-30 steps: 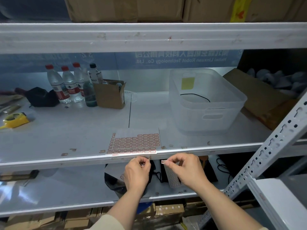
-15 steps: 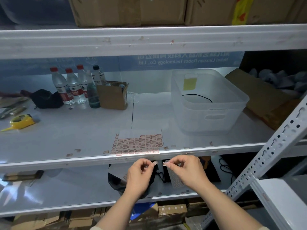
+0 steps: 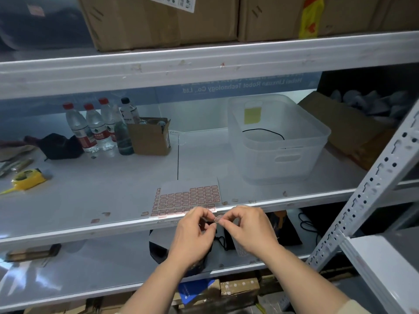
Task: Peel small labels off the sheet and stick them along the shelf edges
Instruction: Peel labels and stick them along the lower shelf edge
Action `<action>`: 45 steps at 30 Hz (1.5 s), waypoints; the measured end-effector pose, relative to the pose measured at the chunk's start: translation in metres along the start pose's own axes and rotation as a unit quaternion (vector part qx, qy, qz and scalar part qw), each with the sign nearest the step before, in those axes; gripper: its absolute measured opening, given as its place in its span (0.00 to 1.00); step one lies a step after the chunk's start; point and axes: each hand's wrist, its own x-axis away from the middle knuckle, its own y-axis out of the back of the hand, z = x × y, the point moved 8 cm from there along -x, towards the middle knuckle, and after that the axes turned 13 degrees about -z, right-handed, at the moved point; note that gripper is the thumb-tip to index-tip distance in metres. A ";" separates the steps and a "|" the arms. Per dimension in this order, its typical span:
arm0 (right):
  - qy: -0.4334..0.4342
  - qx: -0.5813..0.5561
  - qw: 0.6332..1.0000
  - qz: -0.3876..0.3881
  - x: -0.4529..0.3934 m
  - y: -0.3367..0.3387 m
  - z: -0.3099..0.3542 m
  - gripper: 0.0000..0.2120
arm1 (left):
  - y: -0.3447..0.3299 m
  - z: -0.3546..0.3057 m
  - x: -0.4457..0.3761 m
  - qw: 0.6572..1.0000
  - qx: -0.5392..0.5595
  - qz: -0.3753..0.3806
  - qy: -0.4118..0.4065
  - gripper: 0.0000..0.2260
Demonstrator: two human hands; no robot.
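A sheet of small red-bordered labels lies on the white middle shelf, close to its front edge. Just below that edge my left hand and my right hand meet fingertip to fingertip. Both pinch one small peeled label between them. My right hand also holds a second label strip against its palm, mostly hidden. A few single labels are stuck along the shelf near the edge.
A clear plastic bin stands at the right of the shelf, an open cardboard box and several water bottles at the back left, a yellow tape measure far left. A perforated upright slants at right.
My hands rose toward the shelf edge and came together. The label that the left fingers held apart from the right hand is now pinched by both.
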 end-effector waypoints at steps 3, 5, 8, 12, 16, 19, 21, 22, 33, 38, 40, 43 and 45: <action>-0.001 0.002 1.000 -0.003 0.000 0.002 0.000 0.06 | 0.001 -0.006 -0.002 1.000 -0.004 -0.002 -0.027 0.02; -0.002 0.000 1.000 -0.003 0.001 0.003 0.000 0.06 | 0.002 -0.008 -0.002 0.999 -0.005 -0.007 -0.037 0.03; -0.007 -0.004 1.000 -0.002 0.001 0.004 -0.001 0.06 | 0.002 -0.011 -0.003 0.999 -0.007 -0.010 -0.050 0.04; -0.026 -0.015 1.000 -0.001 0.001 0.006 -0.004 0.04 | -0.001 -0.010 -0.003 0.998 -0.006 0.007 -0.060 0.04; -0.053 -0.022 0.998 0.004 0.000 0.004 -0.007 0.06 | -0.004 -0.009 -0.004 0.998 -0.006 0.033 -0.062 0.05; -0.071 -0.001 0.997 0.000 0.000 0.004 -0.009 0.08 | -0.005 -0.008 -0.005 0.997 0.000 0.044 -0.058 0.05; -0.068 0.021 0.997 -0.006 -0.001 0.004 -0.009 0.10 | -0.006 -0.008 -0.006 0.997 0.002 0.049 -0.058 0.05; -0.064 0.030 0.997 -0.010 -0.001 0.005 -0.008 0.10 | -0.006 -0.008 -0.006 0.997 0.002 0.050 -0.057 0.05; -0.019 -0.025 0.999 -0.005 -0.005 0.004 -0.006 0.12 | -0.004 -0.010 -0.008 0.996 0.001 0.055 -0.068 0.06; -0.037 -0.069 0.997 -0.002 -0.004 -0.002 -0.009 0.07 | 0.001 -0.003 -0.010 0.999 0.025 0.010 -0.024 0.05; -0.041 -0.076 0.996 0.001 -0.003 -0.003 -0.012 0.06 | 0.005 0.001 -0.011 0.999 0.036 -0.006 -0.005 0.05; -0.040 -0.080 0.996 0.004 -0.002 -0.004 -0.013 0.05 | 0.005 -0.003 -0.009 0.999 0.040 0.004 -0.030 0.05; -0.041 -0.080 0.996 0.004 -0.002 -0.006 -0.014 0.05 | 0.006 -0.007 -0.008 0.998 0.042 0.008 -0.051 0.04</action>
